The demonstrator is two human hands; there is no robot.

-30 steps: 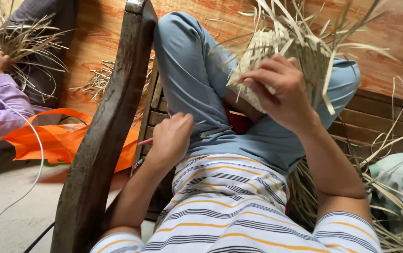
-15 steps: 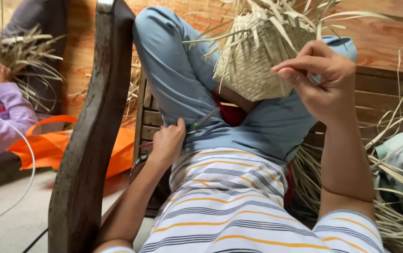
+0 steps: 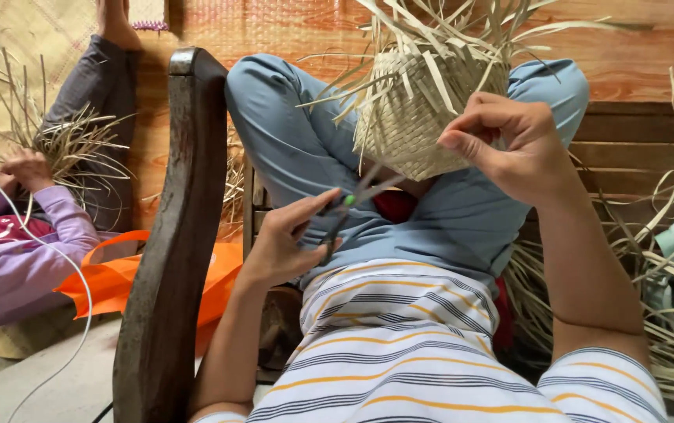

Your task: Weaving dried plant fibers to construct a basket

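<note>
Head view: the right hand (image 3: 513, 145) grips the woven basket (image 3: 423, 117) over the lap, rounded bottom toward the body, loose strips fanning upward. The left hand (image 3: 286, 239) closes around scissors (image 3: 349, 207), blades slanting up-right toward the basket. The basket's mouth is hidden; the scissor handles are hard to see.

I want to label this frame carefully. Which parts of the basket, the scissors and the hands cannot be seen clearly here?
All in the head view:
- Basket: its inside and far side are hidden by its own woven wall; some strip ends are cut off by the top edge.
- Scissors: handles hidden inside the left hand; blades thin and blurred, so open or closed is unclear.
- Right hand: the palm faces away, and the basket hides its fingertips.
</note>
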